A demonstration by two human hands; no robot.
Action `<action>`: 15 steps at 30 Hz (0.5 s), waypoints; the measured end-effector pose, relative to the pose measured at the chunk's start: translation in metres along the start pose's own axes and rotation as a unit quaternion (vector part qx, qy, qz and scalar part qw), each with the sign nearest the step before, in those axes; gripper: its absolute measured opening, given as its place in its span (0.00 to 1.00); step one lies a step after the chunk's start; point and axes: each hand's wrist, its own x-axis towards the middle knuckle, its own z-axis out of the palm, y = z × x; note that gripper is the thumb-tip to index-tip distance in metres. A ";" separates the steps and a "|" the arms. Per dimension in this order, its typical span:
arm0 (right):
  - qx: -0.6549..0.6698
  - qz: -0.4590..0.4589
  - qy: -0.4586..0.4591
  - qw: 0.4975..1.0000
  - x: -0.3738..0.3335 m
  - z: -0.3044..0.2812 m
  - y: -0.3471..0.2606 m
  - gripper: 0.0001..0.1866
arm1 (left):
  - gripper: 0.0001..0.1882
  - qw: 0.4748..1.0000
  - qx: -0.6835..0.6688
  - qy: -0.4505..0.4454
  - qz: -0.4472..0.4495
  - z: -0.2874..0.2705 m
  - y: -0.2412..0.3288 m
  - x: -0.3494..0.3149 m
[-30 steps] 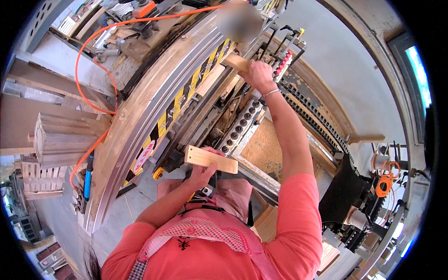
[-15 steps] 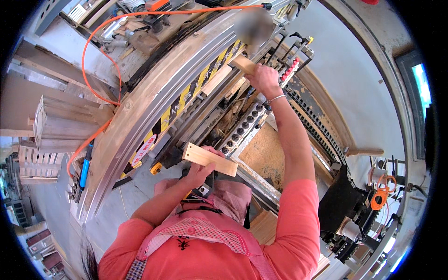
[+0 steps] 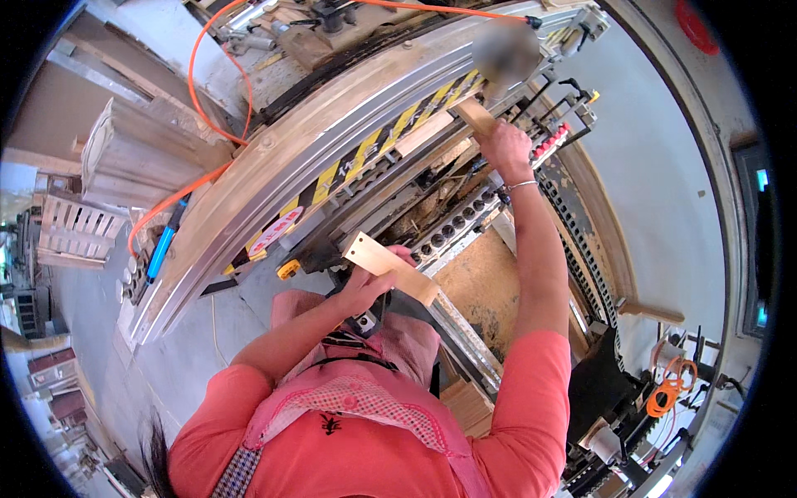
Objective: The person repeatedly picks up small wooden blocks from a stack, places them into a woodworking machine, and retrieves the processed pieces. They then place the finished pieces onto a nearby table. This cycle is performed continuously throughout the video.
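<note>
My left hand (image 3: pixel 371 285) is closed around a pale wooden block (image 3: pixel 392 268) in front of my apron. Two small dark holes show at the block's upper left end. My right hand (image 3: pixel 506 149), with a bracelet at the wrist, reaches out to the machine and grips another short wooden piece (image 3: pixel 475 116) by its near end. Just left of that piece, a further wooden block (image 3: pixel 425 134) lies along the yellow and black striped strip (image 3: pixel 357 161). The right fingertips are partly hidden behind the hand.
A row of round black knobs (image 3: pixel 448 231) runs through the machine's middle, beside a tray of sawdust (image 3: pixel 473 286). Red knobs (image 3: pixel 550 141) stand right of my right hand. An orange hose (image 3: pixel 193 62) loops over the left side. Stacked boards (image 3: pixel 466 408) lie low by my right arm.
The view has shifted, so the machine sits further right and lower left parts have moved. Both hands keep their wooden pieces; the left block is tilted more steeply.
</note>
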 end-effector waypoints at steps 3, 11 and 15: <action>-0.015 -0.005 0.009 1.000 0.000 -0.001 -0.001 0.23 | 0.21 0.999 -0.025 0.015 -0.032 -0.001 0.002 -0.006; -0.063 -0.030 0.035 0.997 0.005 0.007 0.002 0.27 | 0.16 0.988 -0.087 0.105 -0.066 -0.018 0.007 -0.094; -0.106 -0.075 0.060 0.990 0.001 0.007 -0.008 0.25 | 0.15 0.946 -0.125 0.278 -0.106 -0.044 0.025 -0.163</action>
